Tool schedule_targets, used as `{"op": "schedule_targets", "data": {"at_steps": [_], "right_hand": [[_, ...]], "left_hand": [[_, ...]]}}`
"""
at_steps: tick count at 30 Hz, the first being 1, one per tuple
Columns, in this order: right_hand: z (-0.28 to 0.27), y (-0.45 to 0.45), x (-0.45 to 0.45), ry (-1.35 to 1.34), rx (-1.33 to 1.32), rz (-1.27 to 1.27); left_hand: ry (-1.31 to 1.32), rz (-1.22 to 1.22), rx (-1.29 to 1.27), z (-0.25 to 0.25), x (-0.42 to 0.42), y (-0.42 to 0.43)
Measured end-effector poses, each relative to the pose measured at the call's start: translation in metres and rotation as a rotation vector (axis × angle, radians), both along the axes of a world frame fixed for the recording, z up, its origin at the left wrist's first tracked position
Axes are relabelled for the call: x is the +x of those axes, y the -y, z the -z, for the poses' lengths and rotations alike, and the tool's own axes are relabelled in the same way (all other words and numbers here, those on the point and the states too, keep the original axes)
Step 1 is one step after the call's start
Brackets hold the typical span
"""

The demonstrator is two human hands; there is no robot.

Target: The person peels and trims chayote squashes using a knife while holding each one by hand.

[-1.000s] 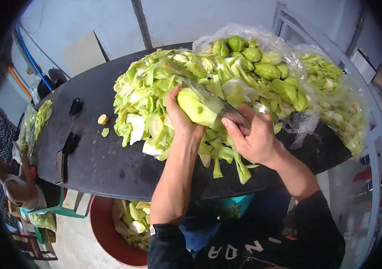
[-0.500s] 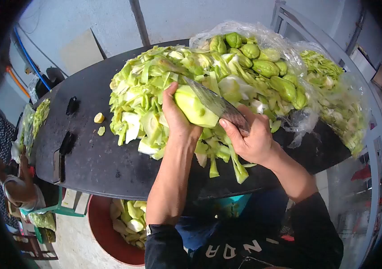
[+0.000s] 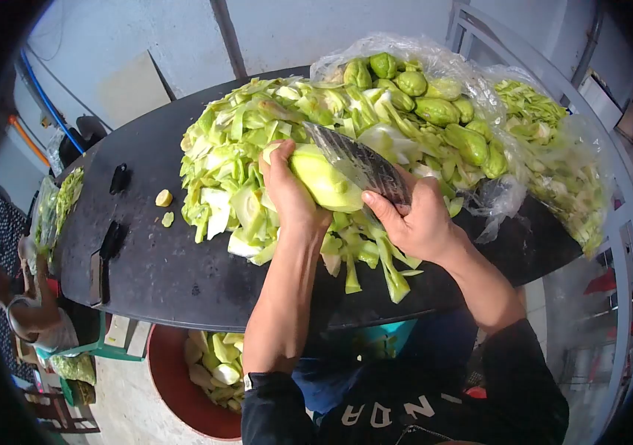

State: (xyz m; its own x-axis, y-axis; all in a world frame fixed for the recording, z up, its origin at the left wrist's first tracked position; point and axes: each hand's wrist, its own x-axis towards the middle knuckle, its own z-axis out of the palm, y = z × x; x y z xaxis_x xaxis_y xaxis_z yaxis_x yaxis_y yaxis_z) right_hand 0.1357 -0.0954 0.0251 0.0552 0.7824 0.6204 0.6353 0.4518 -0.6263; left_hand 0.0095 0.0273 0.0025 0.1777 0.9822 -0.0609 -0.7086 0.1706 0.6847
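Observation:
My left hand (image 3: 290, 194) is wrapped round a peeled pale green chayote (image 3: 322, 180), held above the dark table (image 3: 161, 259). In my right hand (image 3: 422, 222) is a wide-bladed knife (image 3: 357, 162); its wet blade lies along the upper right side of the chayote, and its handle is mostly hidden by my fingers. Behind and below both hands spreads a big heap of green peelings (image 3: 231, 144). Whole unpeeled chayotes (image 3: 437, 111) lie in a clear plastic bag (image 3: 435, 52) at the back.
A red tub (image 3: 172, 393) of peeled pieces stands below the table's front edge. Bagged peelings (image 3: 554, 178) are at the right by a metal frame (image 3: 617, 222). Dark objects (image 3: 109, 241) and a small cut piece (image 3: 164, 198) lie on the left. Another person (image 3: 38, 315) sits far left.
The knife blade has turned so that more of its flat face shows on the chayote. The other person's hands at the left have risen a little.

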Motion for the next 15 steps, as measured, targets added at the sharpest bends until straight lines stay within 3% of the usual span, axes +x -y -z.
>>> {"op": "schedule_targets", "data": {"at_steps": [3, 7, 9, 14, 15], "right_hand": [[0.002, 0.000, -0.004, 0.006, 0.020, 0.017], [0.014, -0.008, -0.005, -0.054, 0.140, -0.028], [0.019, -0.012, 0.001, -0.079, 0.105, -0.048], [0.015, -0.010, -0.009, -0.078, 0.156, -0.055], [0.012, -0.009, -0.006, -0.062, 0.040, -0.012]], "left_hand": [[0.223, 0.194, -0.073, -0.007, 0.001, 0.012], [0.230, 0.215, -0.102, 0.001, 0.002, 0.008], [0.158, 0.071, -0.024, 0.003, 0.003, 0.001], [0.226, 0.152, -0.135, -0.010, 0.002, 0.015], [0.262, 0.180, -0.139, -0.010, 0.001, 0.015]]}}
